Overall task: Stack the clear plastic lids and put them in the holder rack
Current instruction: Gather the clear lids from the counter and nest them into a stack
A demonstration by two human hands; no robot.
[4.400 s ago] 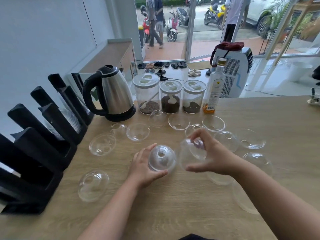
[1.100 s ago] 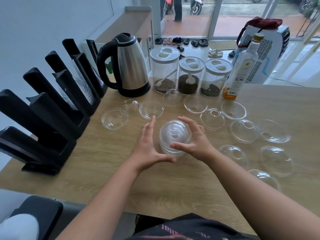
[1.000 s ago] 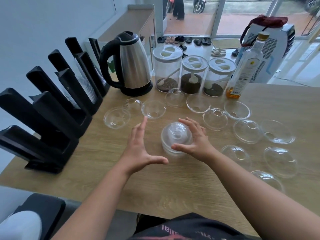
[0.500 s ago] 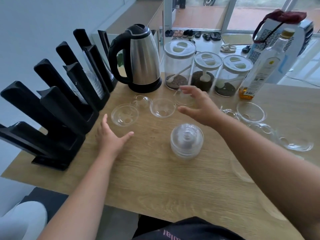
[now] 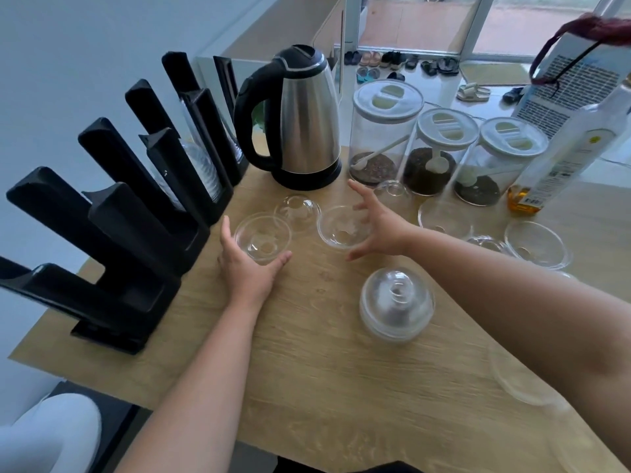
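While the stack of lids (image 5: 397, 308) sits dome-up on bare worktop (image 5: 307, 370) with free wood all round it, the left hand (image 5: 246, 264) is spread around an upturned lid (image 5: 262, 237) near the holder rack (image 5: 112, 227). The right hand (image 5: 379, 224), fingers splayed, cups another lid (image 5: 341, 227). More loose lids (image 5: 532, 245) lie to the right, several hidden by the right arm or hard to make out.
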